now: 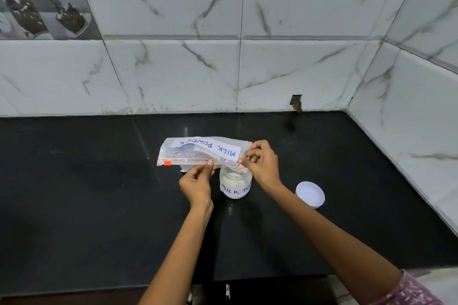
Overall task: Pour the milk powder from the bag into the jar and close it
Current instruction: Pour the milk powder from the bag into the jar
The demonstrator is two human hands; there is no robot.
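Observation:
A clear zip bag (198, 152) labelled MILK POWDER is held upside down over the black counter, looking nearly flat. My left hand (197, 184) pinches its zip edge near the middle. My right hand (260, 163) pinches the bag's corner right above the mouth of the jar (235, 184). The small clear jar, labelled MILK POWDER, stands open with white powder inside. Its white lid (310, 193) lies on the counter to the right of the jar, apart from it.
The black counter (99, 193) runs to a marble-tiled wall (223, 69) at the back and on the right. A small hole (296, 103) shows in the back tiles. The counter's front edge lies near my forearms.

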